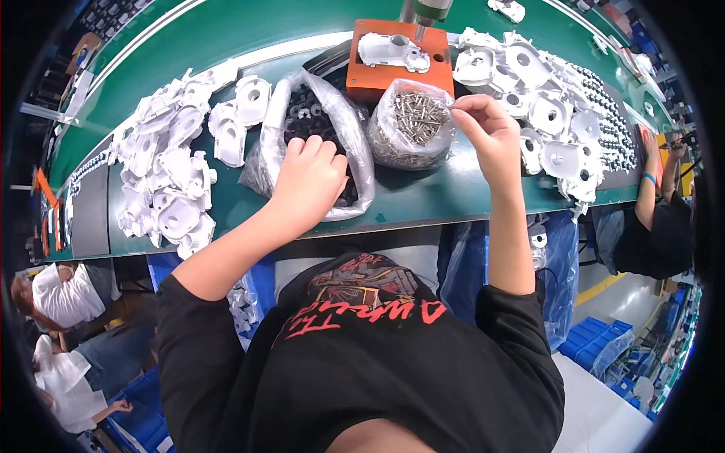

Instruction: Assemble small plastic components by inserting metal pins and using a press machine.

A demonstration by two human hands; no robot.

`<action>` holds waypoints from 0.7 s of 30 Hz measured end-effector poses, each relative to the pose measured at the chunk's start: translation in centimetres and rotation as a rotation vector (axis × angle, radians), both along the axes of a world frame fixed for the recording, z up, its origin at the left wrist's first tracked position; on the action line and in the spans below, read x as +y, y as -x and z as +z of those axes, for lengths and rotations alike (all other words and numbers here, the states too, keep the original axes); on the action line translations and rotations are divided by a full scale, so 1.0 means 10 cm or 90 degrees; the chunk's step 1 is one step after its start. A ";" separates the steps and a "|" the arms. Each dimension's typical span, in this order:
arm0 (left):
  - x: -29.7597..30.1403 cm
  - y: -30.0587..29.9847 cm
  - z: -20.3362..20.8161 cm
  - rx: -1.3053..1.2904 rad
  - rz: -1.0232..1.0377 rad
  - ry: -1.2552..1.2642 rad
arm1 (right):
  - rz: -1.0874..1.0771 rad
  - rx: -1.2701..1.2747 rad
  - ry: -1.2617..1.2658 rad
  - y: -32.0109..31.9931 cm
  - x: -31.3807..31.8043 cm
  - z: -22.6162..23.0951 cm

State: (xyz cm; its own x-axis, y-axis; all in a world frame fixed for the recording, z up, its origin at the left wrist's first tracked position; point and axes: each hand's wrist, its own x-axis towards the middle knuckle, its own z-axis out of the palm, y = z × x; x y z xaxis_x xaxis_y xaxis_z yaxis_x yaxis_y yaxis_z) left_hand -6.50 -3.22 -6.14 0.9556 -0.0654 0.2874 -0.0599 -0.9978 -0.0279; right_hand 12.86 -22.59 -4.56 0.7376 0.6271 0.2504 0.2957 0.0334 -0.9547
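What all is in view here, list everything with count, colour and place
white plastic housings: a heap, too many to count, white, left on the bench
white housings: a second heap, white, right on the bench
bag of black washers: one, clear bag, black parts, centre
bag of screws: one, clear bag, silver screws, right of centre
orange fixture: one, orange, holds a white housing, top centre
green bench: one, green
co-workers: one at far right, others lower left
left hand: in the washer bag
right hand: fingertips pinched at the screw bag's edge
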 end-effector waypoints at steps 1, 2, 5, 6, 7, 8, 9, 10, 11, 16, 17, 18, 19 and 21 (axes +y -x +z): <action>-0.01 0.00 0.01 -0.002 -0.003 0.000 | 0.006 -0.002 -0.004 0.01 0.00 0.00; -0.02 -0.01 0.02 -0.008 0.016 -0.012 | 0.002 -0.005 -0.003 0.02 0.00 0.01; -0.06 -0.02 0.01 -0.015 0.055 -0.030 | -0.003 -0.008 -0.007 0.02 -0.02 -0.01; -0.06 -0.01 -0.03 -0.017 0.064 -0.032 | -0.005 -0.009 -0.007 0.03 -0.02 -0.01; -0.06 -0.01 -0.05 -0.018 0.072 -0.035 | -0.016 -0.007 -0.018 0.03 -0.03 -0.01; -0.07 -0.01 -0.06 -0.020 0.070 -0.034 | -0.026 -0.005 -0.027 0.03 -0.03 -0.02; -0.07 -0.01 -0.06 -0.019 0.063 -0.028 | -0.028 -0.006 -0.027 0.03 -0.04 -0.02; -0.07 -0.02 -0.06 -0.018 0.058 -0.021 | -0.028 -0.005 -0.025 0.02 -0.05 -0.03; -0.06 -0.03 -0.04 -0.019 0.056 -0.022 | -0.028 -0.005 -0.023 0.01 -0.06 -0.03; 0.08 -0.06 0.07 0.015 0.044 0.126 | -0.009 0.001 -0.027 -0.01 -0.10 -0.05; 0.12 -0.07 0.13 0.015 0.045 0.125 | -0.011 0.009 -0.046 -0.03 -0.10 -0.07; 0.16 -0.11 0.21 0.074 0.044 0.221 | -0.011 0.010 -0.047 -0.04 -0.11 -0.08; 0.22 -0.15 0.25 0.133 0.042 0.317 | -0.014 0.024 -0.062 -0.06 -0.11 -0.09; 0.39 -0.32 0.37 0.082 0.018 0.381 | -0.017 0.040 -0.077 -0.09 -0.12 -0.09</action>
State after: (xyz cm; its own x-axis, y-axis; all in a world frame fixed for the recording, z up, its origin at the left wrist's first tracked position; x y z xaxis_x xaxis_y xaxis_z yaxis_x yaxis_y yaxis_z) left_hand -3.26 0.68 -2.41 0.9841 0.0979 0.1479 0.0018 -0.8394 0.5435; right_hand 13.74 -23.77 -5.48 0.7702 0.5753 0.2756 0.2372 0.1427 -0.9609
